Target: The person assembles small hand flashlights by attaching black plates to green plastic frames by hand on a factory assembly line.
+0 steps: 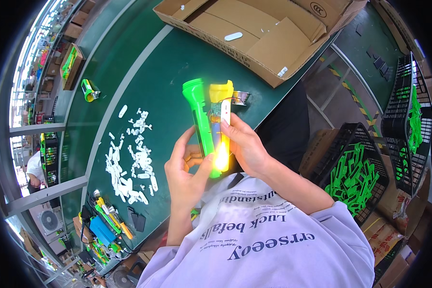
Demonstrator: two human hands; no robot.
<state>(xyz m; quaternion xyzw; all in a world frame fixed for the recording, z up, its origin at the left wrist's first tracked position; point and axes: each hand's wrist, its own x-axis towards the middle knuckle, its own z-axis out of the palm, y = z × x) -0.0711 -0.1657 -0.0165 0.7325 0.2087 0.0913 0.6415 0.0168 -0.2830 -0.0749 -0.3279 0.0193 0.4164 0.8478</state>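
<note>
My left hand (186, 168) grips a bright green plastic flashlight shell (199, 120), held upright over the dark green table (163, 72). My right hand (242, 144) holds a second piece against it: a yellow-capped part with a white strip and a small circuit board (222, 108). A yellow glow shows at the lower end (221, 161) between my fingers. Both hands are close together above my lap.
Several small white plastic pieces (129, 158) lie scattered at the left. A flat open cardboard box (254, 33) lies at the far side. Black crates with green parts (353, 175) stand at the right. Tools (108, 216) lie near the front-left edge; a green item (89, 90) lies further off.
</note>
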